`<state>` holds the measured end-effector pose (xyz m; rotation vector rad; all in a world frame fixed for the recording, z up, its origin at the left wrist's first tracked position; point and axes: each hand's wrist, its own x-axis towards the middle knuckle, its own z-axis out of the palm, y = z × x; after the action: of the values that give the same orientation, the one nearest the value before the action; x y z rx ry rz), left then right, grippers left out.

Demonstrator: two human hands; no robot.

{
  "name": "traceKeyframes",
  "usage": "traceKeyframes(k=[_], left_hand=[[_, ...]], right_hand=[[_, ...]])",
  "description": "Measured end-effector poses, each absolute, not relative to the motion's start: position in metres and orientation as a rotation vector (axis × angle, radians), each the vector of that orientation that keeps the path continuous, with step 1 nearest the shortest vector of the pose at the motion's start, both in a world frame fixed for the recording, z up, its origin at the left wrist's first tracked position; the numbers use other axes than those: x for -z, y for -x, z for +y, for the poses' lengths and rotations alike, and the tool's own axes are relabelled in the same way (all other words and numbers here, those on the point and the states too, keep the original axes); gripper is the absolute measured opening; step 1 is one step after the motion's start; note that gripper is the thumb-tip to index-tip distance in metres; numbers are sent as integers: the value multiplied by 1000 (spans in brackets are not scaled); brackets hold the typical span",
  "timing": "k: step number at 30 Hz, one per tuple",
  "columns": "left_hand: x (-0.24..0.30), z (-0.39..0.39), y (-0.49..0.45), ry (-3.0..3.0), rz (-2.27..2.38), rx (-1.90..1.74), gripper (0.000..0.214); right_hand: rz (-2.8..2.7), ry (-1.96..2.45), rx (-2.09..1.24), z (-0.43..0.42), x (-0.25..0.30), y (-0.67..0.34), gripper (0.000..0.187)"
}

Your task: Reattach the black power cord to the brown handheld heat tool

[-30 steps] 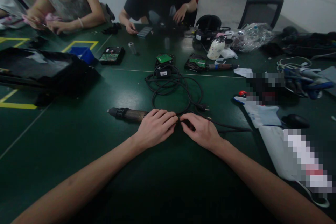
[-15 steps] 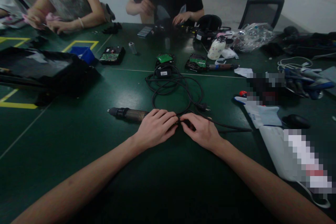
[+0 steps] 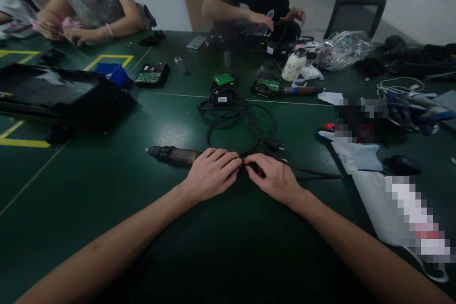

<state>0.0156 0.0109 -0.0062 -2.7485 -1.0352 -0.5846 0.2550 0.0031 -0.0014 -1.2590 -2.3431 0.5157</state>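
Note:
An electric screwdriver (image 3: 178,155) lies on the green table, its tip pointing left. My left hand (image 3: 213,173) is closed over its rear end, which the fingers cover. Close beside it, my right hand (image 3: 272,175) pinches the black cable (image 3: 302,169) where it meets the screwdriver's back end; the joint itself is hidden between my fingertips. Beyond my hands the cable lies in loose loops around a black adapter box (image 3: 222,99) with a white label. A power plug (image 3: 276,145) rests just past my right hand.
Green circuit boards on black drives (image 3: 151,75) stand across the table, with a second screwdriver (image 3: 302,90) by one. A black tray (image 3: 46,90) and blue bin (image 3: 113,73) are left. A patterned bottle (image 3: 294,65), gloves (image 3: 359,156) and a mouse (image 3: 402,165) lie right. Two people sit opposite.
My hands have barely moved on the screwdriver and cable. The person in black across the table has leaned to the right, hands now over the black items there.

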Motion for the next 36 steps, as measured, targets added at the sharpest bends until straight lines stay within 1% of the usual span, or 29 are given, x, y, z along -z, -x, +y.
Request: traceKeyframes(k=[26,36], left_hand=[[6,10,-16,2761,-1065,564,29],[6,11,-16,2767,-1059,563,26]], right_hand=[[-2328,1261,-507,3,0,-254,17],[-2330,1254,-514,2,0,-255,16]])
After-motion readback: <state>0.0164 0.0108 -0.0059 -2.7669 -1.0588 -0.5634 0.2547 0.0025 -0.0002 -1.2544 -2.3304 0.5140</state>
